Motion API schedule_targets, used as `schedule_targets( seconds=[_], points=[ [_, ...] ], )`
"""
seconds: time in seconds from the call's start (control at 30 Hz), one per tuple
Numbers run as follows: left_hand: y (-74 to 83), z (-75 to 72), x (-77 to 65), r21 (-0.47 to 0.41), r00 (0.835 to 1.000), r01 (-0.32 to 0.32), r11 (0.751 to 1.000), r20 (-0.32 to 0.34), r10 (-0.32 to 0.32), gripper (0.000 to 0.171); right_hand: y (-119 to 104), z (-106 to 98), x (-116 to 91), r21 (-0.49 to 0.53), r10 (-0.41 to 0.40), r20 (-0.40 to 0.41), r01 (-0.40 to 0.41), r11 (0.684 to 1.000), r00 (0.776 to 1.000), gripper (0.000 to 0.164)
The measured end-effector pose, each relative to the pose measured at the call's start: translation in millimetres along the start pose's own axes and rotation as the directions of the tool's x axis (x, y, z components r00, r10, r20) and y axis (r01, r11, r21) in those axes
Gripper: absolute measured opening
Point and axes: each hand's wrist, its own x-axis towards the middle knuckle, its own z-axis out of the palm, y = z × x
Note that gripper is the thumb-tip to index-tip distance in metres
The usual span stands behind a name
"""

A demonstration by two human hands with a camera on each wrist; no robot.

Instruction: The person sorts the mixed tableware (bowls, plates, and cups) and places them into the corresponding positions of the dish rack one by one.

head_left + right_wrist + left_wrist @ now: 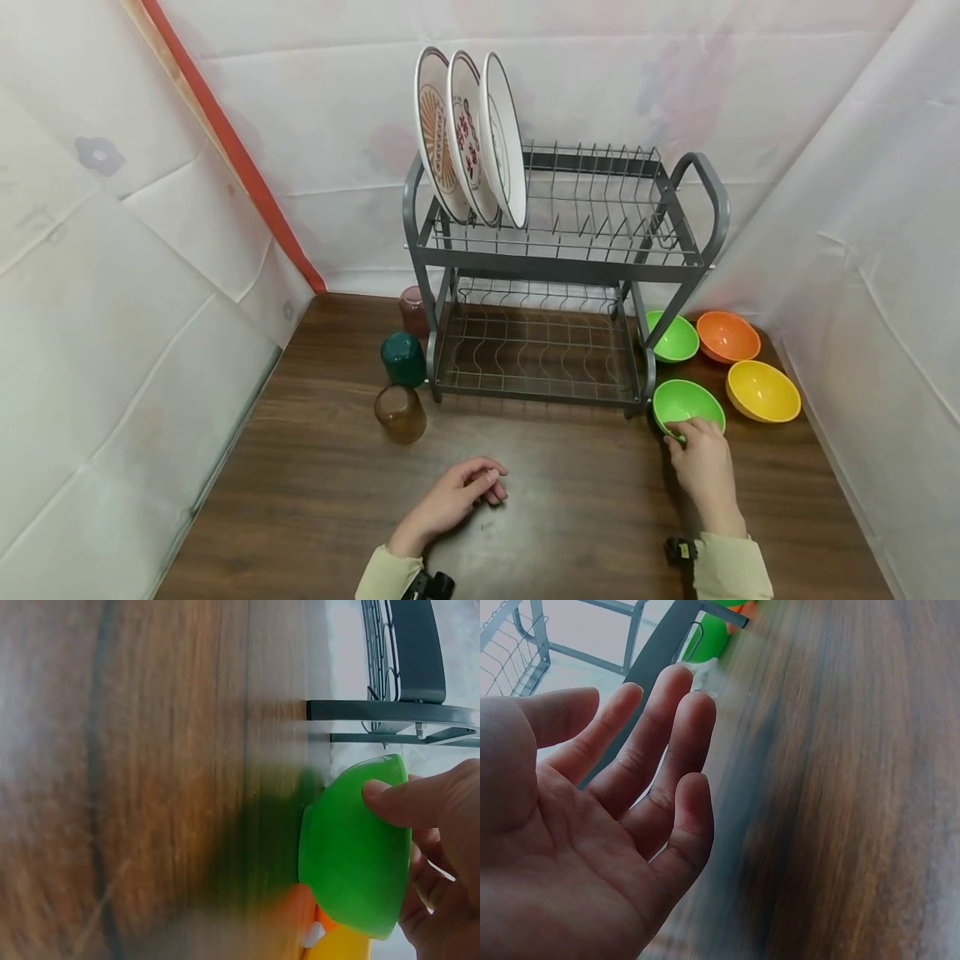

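My right hand [703, 467] pinches the near rim of a green bowl [688, 400], thumb outside and fingers over the inner side. In the right wrist view the thumb [386, 796] presses the wall of this green bowl [352, 847], whose base is at the tabletop. Behind it are a second green bowl [675, 337], an orange bowl [729, 337] and a yellow bowl [763, 392]. My left hand [459, 496] rests over the table with loosely bent fingers, holding nothing, as its bare palm [577, 855] shows.
A two-tier dark dish rack [562, 268] stands at the back, with three plates [501, 142] upright on its upper left. Left of it are a pink cup [413, 312], a teal cup [403, 360] and a brown cup [401, 415]. White sheets hang around the wooden table [315, 492].
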Motion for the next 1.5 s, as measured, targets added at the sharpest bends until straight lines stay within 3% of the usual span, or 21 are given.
schedule_targets(
  seconds=[0.33,0.77,1.07,1.2,1.33,1.43,1.5],
  points=[
    [-5.2,-2.5,0.1,-0.002,1.000,-0.005,1.000,-0.004,0.005,0.032,-17,-6,-14,-0.001,-0.015,-0.028,0.014,1.000,1.000,0.020],
    [1.7,-6.9,2.7,0.050,0.999,0.000,0.999,-0.042,0.002,0.035,-55,-19,-18,0.050,-0.091,-0.053,0.094,0.994,0.994,0.025],
    [0.8,-5.8,3.0,0.013,0.993,0.001,1.000,-0.114,0.000,0.037,-84,-23,-24,0.095,-0.146,-0.037,0.149,0.984,0.989,0.032],
    [4.0,-3.6,5.8,0.027,0.986,-0.039,0.999,-0.161,0.043,0.035,-93,-20,-25,0.159,-0.171,-0.035,0.175,0.972,0.985,0.035],
    [14.7,0.6,9.3,0.147,0.975,-0.084,0.986,-0.192,0.111,0.031,-101,-15,-26,0.246,-0.191,-0.033,0.193,0.950,0.981,0.037],
    [24.8,4.3,13.5,0.280,0.958,-0.154,0.948,-0.193,0.212,0.029,-107,-10,-28,0.301,-0.202,-0.017,0.198,0.933,0.979,0.036],
    [31.1,6.4,16.3,0.385,0.938,-0.217,0.897,-0.174,0.301,0.029,-111,-8,-29,0.338,-0.216,0.002,0.203,0.919,0.976,0.036]
  ],
)
